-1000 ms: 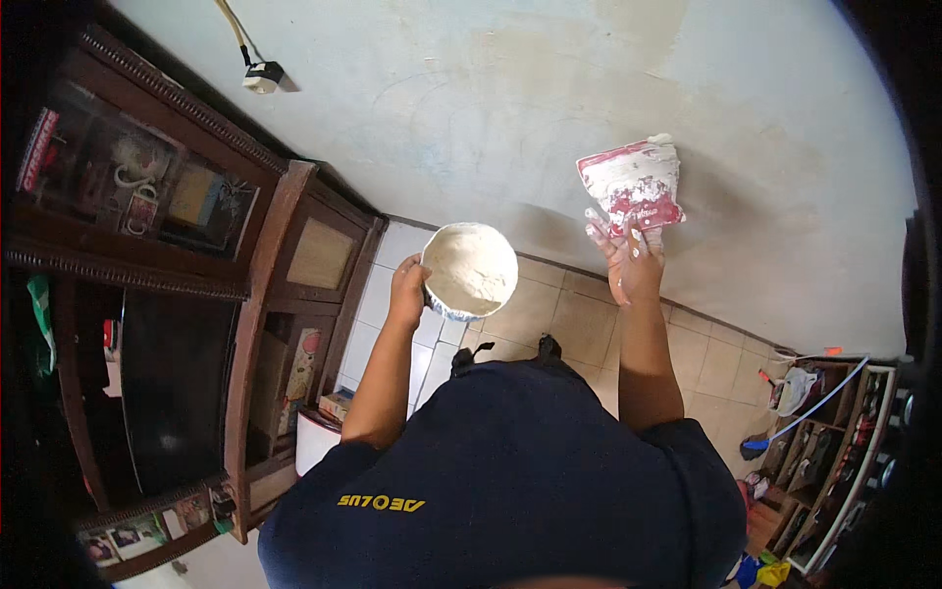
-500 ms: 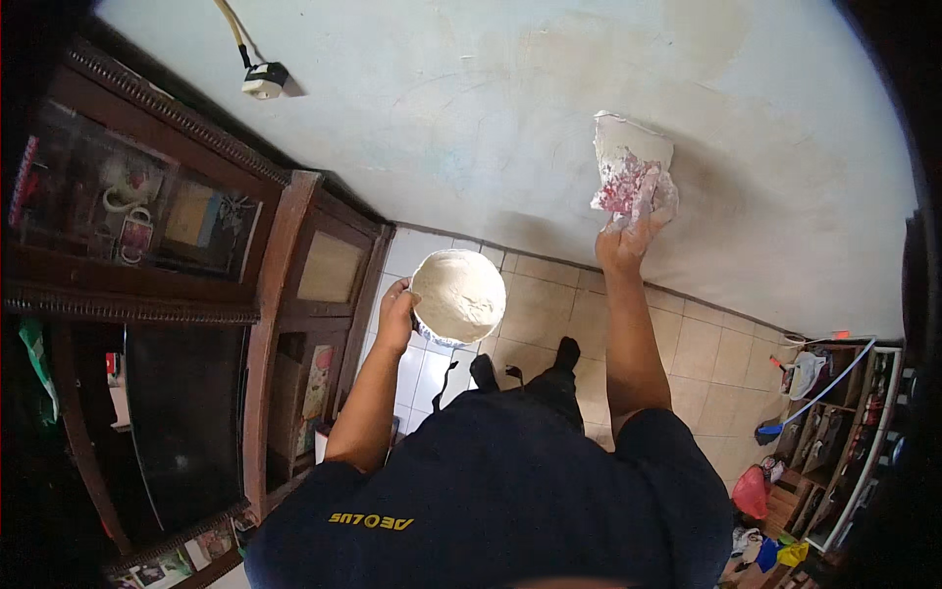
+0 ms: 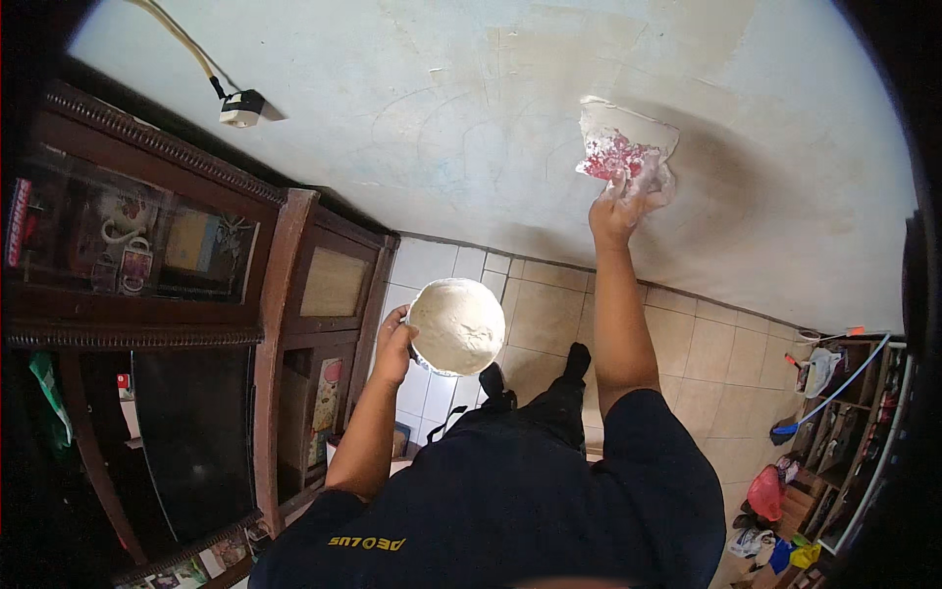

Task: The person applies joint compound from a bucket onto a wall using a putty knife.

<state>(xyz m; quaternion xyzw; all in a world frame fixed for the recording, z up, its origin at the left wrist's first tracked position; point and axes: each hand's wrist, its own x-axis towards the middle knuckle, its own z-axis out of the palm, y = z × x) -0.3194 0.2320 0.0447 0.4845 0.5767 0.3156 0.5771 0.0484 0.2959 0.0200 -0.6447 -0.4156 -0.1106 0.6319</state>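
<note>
My left hand (image 3: 393,344) is closed on the side of a round white bucket (image 3: 444,372), thumb at the rim, its open top facing up. Inside it lies off-white putty (image 3: 456,319), smooth in places and lumpy at the right. At the upper right, my right hand (image 3: 636,191), smeared with white putty, grips a flat red putty scraper (image 3: 616,155). White putty coats much of its blade, thickest along the far edge. The blade is up against or very close to the pale wall (image 3: 471,128); exact contact I cannot tell.
A dark wooden cabinet (image 3: 285,255) with glass doors fills the left side. A power socket (image 3: 240,108) hangs on the wall by its cable. Tiled floor (image 3: 545,304) lies below. A shelf rack (image 3: 854,422) and a red plastic bag (image 3: 765,493) stand at the right.
My right hand has moved the scraper farther up along the wall and turned it slightly. The bucket in my left hand sits a little lower in view. The whole view has shifted slightly.
</note>
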